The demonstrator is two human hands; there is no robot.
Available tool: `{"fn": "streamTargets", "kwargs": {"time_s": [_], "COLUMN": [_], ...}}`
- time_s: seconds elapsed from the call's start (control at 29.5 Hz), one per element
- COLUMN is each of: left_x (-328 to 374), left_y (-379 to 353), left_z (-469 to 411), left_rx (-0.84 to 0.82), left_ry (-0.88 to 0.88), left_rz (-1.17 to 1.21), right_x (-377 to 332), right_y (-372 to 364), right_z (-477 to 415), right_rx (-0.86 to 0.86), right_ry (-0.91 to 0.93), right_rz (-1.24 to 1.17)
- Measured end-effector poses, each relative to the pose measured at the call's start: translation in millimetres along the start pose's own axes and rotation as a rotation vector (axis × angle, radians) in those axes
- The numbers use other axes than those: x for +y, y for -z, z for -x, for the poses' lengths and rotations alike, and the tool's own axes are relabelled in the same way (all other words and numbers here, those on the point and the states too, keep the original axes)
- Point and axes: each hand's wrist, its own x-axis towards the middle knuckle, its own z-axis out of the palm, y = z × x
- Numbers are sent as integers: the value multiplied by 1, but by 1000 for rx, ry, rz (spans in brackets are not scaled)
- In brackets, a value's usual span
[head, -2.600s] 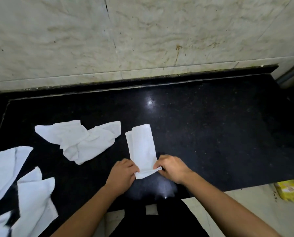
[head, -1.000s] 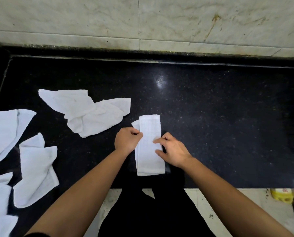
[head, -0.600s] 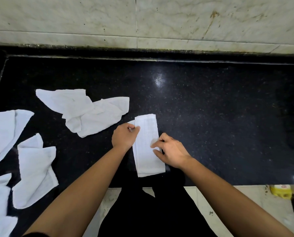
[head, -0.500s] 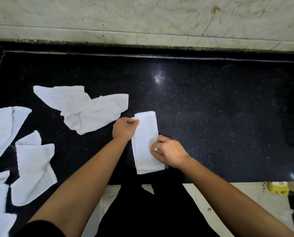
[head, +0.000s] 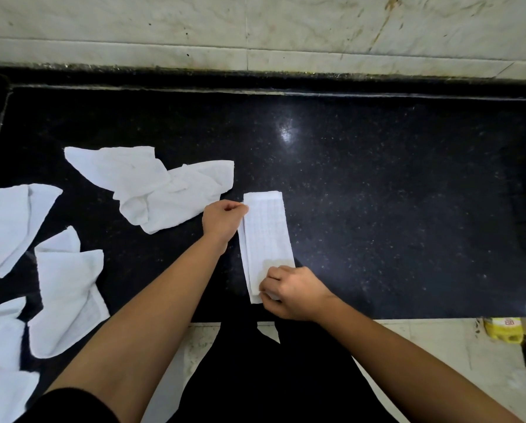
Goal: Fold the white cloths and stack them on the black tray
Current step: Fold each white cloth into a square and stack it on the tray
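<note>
That strip of white cloth (head: 266, 236) you've got going is thin, light and floppy. It won't hold a crease by itself and it'll slide on the glossy black tabletop (head: 393, 209), so take it by the ends or corners and keep some tension on it, not by the middle. Right now the strip lies flat, running straight away from you. Your left hand (head: 223, 219) sits at the strip's left edge near the far end, fingers curled in and pinching that edge. Your right hand (head: 289, 293) is at the strip's near end, fingers curled, and it looks like it's nipping the near corner, though the knuckles hide the actual contact. Compared with half a second back, the right hand has slid from the middle of the strip down to that near end, while the left has stayed put. The crumpled cloth (head: 160, 187) to the left of the strip hasn't budged. Can't make out the black tray anywhere.
</note>
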Motion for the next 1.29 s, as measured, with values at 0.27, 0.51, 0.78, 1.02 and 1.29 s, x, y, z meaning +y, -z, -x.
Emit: {"fn": "streamTargets", "kwargs": {"time_s": [0.27,0.51,0.78,1.02,1.29], "left_x": [-24,-33,-95,-103,-101], "left_y": [19,22,28,26,29], "left_z": [0,20,68,77,78], "left_rx": [95,150,-358,-360,-312], "left_ry": [-61,-386,-1189,-1199,-1276], "left_rz": [-330,-534,-854,-1036,-1032], "right_x": [0,17,43,35,42], "right_y": [-4,13,22,36,44], "right_z": [-1,17,24,1,4], "right_rx": [-85,-127,-257,-312,-224], "right_ry": [161,135,177,-189,-257], "right_rz": [59,17,124,-153,-291]}}
